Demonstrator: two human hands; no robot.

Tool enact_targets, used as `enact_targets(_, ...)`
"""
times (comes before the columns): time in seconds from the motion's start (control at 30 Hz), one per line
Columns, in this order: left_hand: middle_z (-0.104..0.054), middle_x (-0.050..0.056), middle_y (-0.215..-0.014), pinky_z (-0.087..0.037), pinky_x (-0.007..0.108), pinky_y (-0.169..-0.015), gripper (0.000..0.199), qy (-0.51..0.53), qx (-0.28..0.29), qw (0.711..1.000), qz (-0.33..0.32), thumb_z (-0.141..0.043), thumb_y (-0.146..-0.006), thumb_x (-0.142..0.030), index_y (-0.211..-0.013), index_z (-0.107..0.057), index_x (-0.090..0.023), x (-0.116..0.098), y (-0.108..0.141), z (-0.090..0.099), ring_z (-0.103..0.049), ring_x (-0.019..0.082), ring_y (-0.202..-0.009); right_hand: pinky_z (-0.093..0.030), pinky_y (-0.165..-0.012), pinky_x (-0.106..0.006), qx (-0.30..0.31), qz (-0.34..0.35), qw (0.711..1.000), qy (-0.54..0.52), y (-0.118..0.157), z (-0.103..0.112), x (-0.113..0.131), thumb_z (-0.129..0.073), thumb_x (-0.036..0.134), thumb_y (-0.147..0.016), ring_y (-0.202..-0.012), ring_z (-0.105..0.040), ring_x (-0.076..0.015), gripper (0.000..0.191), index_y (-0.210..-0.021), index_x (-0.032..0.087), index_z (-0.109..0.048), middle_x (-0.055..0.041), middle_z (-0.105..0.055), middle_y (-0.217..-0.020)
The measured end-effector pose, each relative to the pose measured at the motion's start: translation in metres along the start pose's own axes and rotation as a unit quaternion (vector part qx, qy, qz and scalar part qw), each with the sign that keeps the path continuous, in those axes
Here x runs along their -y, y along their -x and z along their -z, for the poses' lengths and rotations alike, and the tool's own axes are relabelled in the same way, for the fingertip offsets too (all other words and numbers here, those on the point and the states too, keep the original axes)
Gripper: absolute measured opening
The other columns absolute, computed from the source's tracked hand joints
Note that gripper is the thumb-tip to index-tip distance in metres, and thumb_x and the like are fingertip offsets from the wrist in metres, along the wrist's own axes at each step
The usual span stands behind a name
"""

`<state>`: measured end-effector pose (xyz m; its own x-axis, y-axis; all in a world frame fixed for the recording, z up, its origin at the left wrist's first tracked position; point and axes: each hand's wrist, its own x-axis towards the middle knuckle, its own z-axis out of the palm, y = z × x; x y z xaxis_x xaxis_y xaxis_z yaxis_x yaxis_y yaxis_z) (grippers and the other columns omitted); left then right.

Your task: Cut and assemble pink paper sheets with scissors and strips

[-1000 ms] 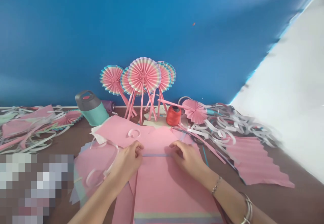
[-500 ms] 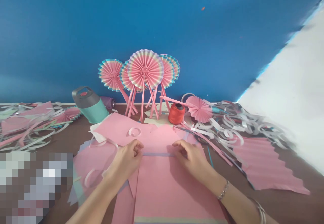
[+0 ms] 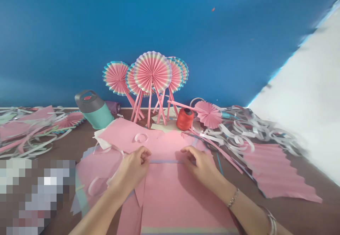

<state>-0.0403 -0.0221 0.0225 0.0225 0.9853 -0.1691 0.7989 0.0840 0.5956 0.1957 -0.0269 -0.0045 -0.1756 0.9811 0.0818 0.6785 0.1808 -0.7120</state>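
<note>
The sheet [image 3: 183, 196] is lying flat on the table [image 3: 75, 144], straight in front of the person, between and below the two hands. Its side edges are running away from the person toward the wall [image 3: 79, 26], and its near end is passing out of the picture at the bottom, so its whole length, and with it its long axis, is staying uncertain. Its far edge is pointing at the fans [image 3: 152, 73] and running crosswise, left to right, as a narrow lavender strip [image 3: 166, 161]. Near the bottom, a green band [image 3: 186, 229] is running parallel to that strip.

The left hand [image 3: 135, 164] is curling inward and pinching the sheet at the left end of the strip, thumb and bent fingers closing together. The right hand [image 3: 199, 164] is mirroring it at the right end, fingers bending and gripping the same far edge; its thumb is mostly hiding. The fingertips of the two hands are facing each other, well apart, with the strip stretching between them.

Just beyond, pink paper [image 3: 117, 130] is lying with a curled ring [image 3: 140, 137] on top. The fans are standing upright on splayed legs by the wall, the flask [image 3: 95, 109] is leaning to their left, and the red spool [image 3: 185, 119] is sitting to their right. A pleated sheet [image 3: 285, 171] is lying farther right, beside pale paper strips [image 3: 239, 130].
</note>
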Motion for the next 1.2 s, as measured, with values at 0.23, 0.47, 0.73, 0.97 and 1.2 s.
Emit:
enact_targets(0.23, -0.064, -0.002, -0.075, -0.039, 0.024, -0.064, 0.025, -0.017, 0.0, 1.0, -0.004, -0.046, -0.074, -0.009, -0.09, -0.058, -0.023, -0.001, 0.001, -0.001, -0.062, 0.017, -0.079, -0.046, -0.074, -0.032, -0.005, 0.0, 1.0, 0.011, 0.0, -0.001, 0.0, -0.047, 0.017, -0.077, -0.075, -0.063, -0.0178, 0.023, -0.096, 0.021, -0.059, -0.0026, -0.067, -0.08)
enact_targets(0.47, -0.066, -0.001, -0.08, -0.038, 0.024, -0.064, 0.026, -0.047, -0.003, 0.999, 0.002, -0.045, -0.075, -0.009, -0.093, -0.058, -0.024, -0.005, 0.004, -0.002, -0.062, 0.017, -0.081, -0.046, -0.071, -0.03, -0.006, 0.006, 1.0, 0.021, 0.0, -0.002, 0.001, -0.047, 0.02, -0.079, -0.072, -0.062, -0.0169, 0.021, -0.097, 0.021, -0.058, -0.0012, -0.066, -0.075)
enact_targets(0.73, -0.067, 0.001, -0.083, -0.039, 0.025, -0.07, 0.027, -0.075, 0.008, 0.997, -0.008, -0.044, -0.075, -0.007, -0.092, -0.058, -0.024, -0.012, 0.007, 0.001, -0.062, 0.019, -0.085, -0.044, -0.07, -0.029, -0.006, 0.01, 0.999, 0.038, 0.0, -0.002, 0.002, -0.046, 0.02, -0.081, -0.072, -0.062, -0.0165, 0.019, -0.096, 0.022, -0.057, -0.0001, -0.067, -0.074)
enact_targets(0.97, -0.067, 0.002, -0.086, -0.039, 0.025, -0.069, 0.028, -0.073, 0.006, 0.997, -0.009, -0.044, -0.075, -0.006, -0.092, -0.057, -0.023, -0.01, 0.006, -0.004, -0.062, 0.019, -0.087, -0.044, -0.07, -0.03, -0.002, 0.005, 0.999, 0.042, 0.0, -0.001, 0.003, -0.047, 0.022, -0.081, -0.073, -0.063, -0.0174, 0.019, -0.096, 0.022, -0.058, -0.0009, -0.068, -0.077)
enact_targets(1.2, -0.062, 0.002, -0.091, -0.042, 0.026, -0.073, 0.035, -0.042, -0.017, 0.999, -0.021, -0.043, -0.07, -0.002, -0.097, -0.053, -0.023, 0.001, 0.002, -0.005, -0.059, 0.02, -0.095, -0.044, -0.071, -0.029, -0.002, 0.004, 1.0, 0.018, -0.001, -0.004, 0.0, -0.047, 0.017, -0.078, -0.077, -0.062, -0.0174, 0.023, -0.097, 0.021, -0.058, -0.0018, -0.067, -0.079)
